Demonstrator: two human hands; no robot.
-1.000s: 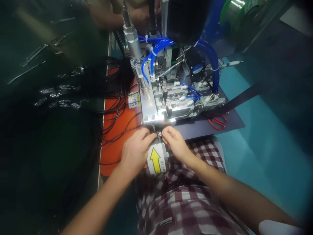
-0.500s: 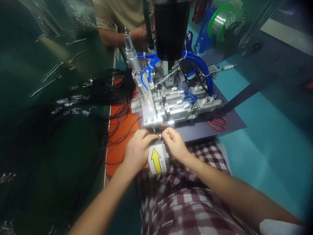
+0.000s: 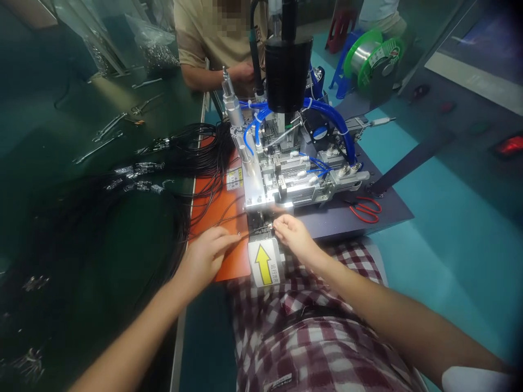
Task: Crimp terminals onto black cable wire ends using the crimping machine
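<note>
My left hand (image 3: 206, 255) lies over the orange mat (image 3: 220, 218), fingers pinched on a thin black cable (image 3: 245, 235) that runs right toward the machine. My right hand (image 3: 293, 233) pinches the cable's small metal end at the front of the aluminium fixture (image 3: 269, 190), just above a white block with a yellow arrow (image 3: 265, 263). The fixture carries blue air hoses (image 3: 327, 117) and a black cylinder (image 3: 288, 73) above.
A heap of black cables (image 3: 192, 152) with metal plugs spreads over the green table on the left. Red scissors (image 3: 365, 208) lie on the dark base plate to the right. Another person in a tan shirt (image 3: 208, 38) works behind the machine. A green wire spool (image 3: 370, 54) stands at the back.
My left hand has slid left away from the fixture along the cable onto the orange mat. My right hand stays at the fixture's front. The view has tilted up.
</note>
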